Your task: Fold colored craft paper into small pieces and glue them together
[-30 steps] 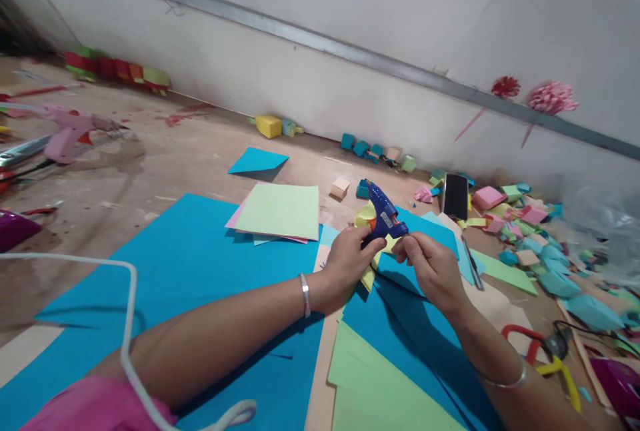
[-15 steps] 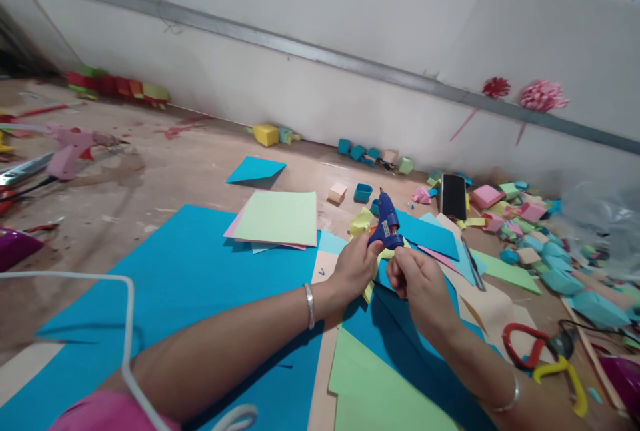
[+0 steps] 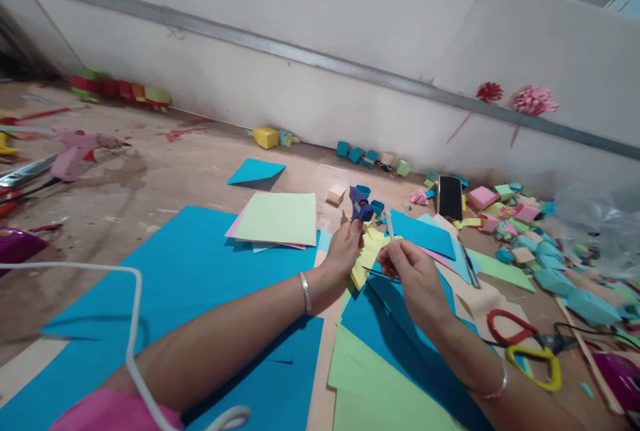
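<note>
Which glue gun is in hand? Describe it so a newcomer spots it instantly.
Start at the big blue paper sheet covering the near floor, then go to its far right edge, where the person's two hands meet over yellow paper. The left hand grips a small dark blue glue gun. The only other gun, a pink glue gun, lies untouched far left.
</note>
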